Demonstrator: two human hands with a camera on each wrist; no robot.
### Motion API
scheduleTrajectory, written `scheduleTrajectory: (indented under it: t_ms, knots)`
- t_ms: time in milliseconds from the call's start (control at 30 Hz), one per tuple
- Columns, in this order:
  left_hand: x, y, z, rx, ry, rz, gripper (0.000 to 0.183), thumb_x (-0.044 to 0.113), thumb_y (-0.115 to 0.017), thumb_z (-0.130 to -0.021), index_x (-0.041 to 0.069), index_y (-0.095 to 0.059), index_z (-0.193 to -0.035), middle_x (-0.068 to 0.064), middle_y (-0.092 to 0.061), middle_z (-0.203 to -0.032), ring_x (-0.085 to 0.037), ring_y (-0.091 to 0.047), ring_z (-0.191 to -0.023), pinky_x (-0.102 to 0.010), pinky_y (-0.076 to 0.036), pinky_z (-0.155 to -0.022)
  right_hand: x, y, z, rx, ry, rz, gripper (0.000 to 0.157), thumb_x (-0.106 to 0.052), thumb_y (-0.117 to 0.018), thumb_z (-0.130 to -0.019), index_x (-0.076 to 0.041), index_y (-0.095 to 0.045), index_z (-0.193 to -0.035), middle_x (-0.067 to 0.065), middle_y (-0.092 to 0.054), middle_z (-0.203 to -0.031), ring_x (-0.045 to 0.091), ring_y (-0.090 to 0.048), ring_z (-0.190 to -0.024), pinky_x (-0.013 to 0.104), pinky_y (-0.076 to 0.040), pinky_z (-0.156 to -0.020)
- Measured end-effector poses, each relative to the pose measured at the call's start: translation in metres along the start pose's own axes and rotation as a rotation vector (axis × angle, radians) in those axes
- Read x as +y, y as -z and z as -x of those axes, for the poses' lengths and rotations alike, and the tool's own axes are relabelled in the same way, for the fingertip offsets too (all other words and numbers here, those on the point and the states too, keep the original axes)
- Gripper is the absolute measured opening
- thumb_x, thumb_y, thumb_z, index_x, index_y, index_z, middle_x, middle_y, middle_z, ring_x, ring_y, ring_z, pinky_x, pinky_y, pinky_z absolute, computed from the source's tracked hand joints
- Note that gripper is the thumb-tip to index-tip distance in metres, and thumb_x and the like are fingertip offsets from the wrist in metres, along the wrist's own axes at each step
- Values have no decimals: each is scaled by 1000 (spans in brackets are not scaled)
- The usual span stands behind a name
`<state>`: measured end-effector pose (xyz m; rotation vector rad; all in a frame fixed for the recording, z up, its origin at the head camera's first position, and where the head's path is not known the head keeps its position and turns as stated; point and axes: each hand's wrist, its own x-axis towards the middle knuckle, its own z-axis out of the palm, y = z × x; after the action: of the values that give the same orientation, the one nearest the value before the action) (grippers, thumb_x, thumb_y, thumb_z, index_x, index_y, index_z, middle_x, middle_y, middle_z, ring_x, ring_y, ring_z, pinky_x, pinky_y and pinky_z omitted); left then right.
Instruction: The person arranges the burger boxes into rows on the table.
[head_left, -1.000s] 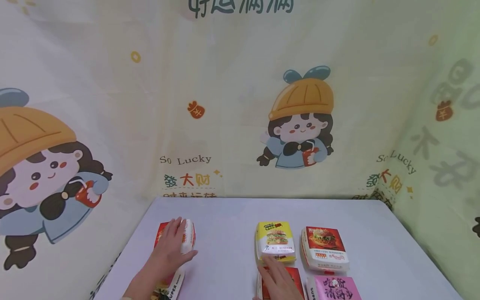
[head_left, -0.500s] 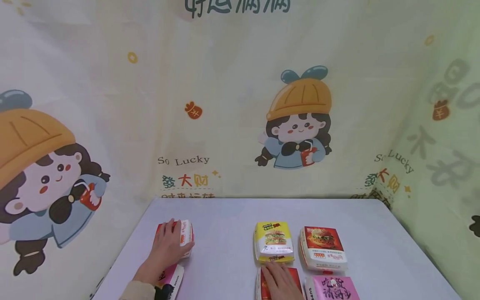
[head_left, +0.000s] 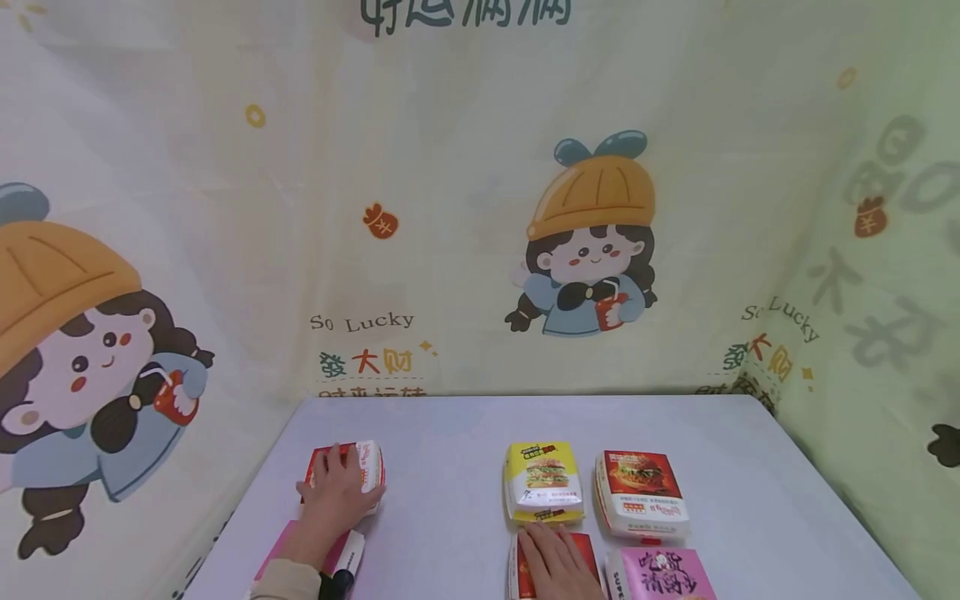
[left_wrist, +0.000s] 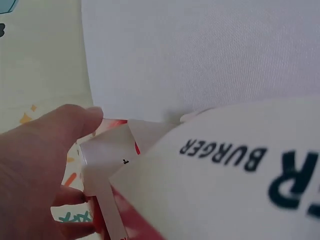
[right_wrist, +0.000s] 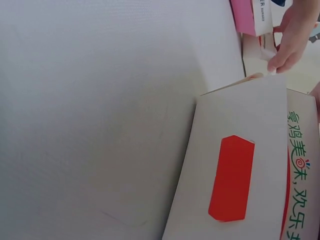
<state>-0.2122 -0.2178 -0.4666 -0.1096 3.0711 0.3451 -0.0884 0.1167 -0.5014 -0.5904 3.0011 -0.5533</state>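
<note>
At the table's left, my left hand (head_left: pixel 337 492) grips a red and white burger box (head_left: pixel 371 467), its fingers spread over the top. The left wrist view shows the thumb and fingers about this box's sides. A pink burger box (head_left: pixel 351 554) lies nearer, partly hidden under the forearm; its white "BURGER" side fills much of the left wrist view. My right hand (head_left: pixel 558 562) lies over a second red burger box (head_left: pixel 523 571), fingers across its top. That box's white side with a red tab (right_wrist: pixel 231 178) shows in the right wrist view; most of this hand is hidden there.
A yellow and white burger box (head_left: pixel 543 482) stands just beyond my right hand. To its right is another red and white box (head_left: pixel 642 493), with a second pink box (head_left: pixel 667 573) in front. Printed cloth (head_left: pixel 450 208) hangs behind the white table (head_left: pixel 442 467).
Both hands have come down onto their boxes, the right hand's fingers now farther across its red box. The head view has shifted slightly. The other boxes on the right stay in place.
</note>
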Motion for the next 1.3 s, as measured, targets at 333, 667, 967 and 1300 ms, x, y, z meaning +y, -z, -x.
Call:
scheduleTrajectory:
  t_ms: [333,667,967,1300]
  knots:
    - [8,0,1,0,55,56,89,39,-79,-80,3,-35,-148,-43,-20,-145,-67,-16,-132,-88,-24,-95,2,-2,0,-3,1,-19,105,-88,-35,-82,-7,-41,-148,10,-44,-149,30,-43,-137,59,-31,-116]
    - [14,-5,-3,32,61,34,101,49,-84,-71,1,-35,-146,-42,-25,-144,-67,-22,-130,-87,-28,-93,1,-1,1,23,13,0,102,-86,-34,-84,-6,-42,-147,11,-44,-150,30,-43,-138,56,-32,-117]
    - [17,-6,-5,26,41,10,102,38,-82,-72,-9,-30,-146,-40,-24,-148,-69,-19,-132,-88,-20,-96,2,-2,1,36,30,14,101,-84,-34,-86,-5,-41,-147,11,-43,-150,30,-43,-138,56,-32,-116]
    - [22,-11,-7,75,103,10,104,46,-83,-74,-11,-29,-142,-50,-25,-139,-69,-29,-125,-85,-23,-99,0,0,2,-6,5,-23,104,-87,-36,-83,-6,-40,-149,11,-41,-151,31,-41,-139,57,-29,-118]
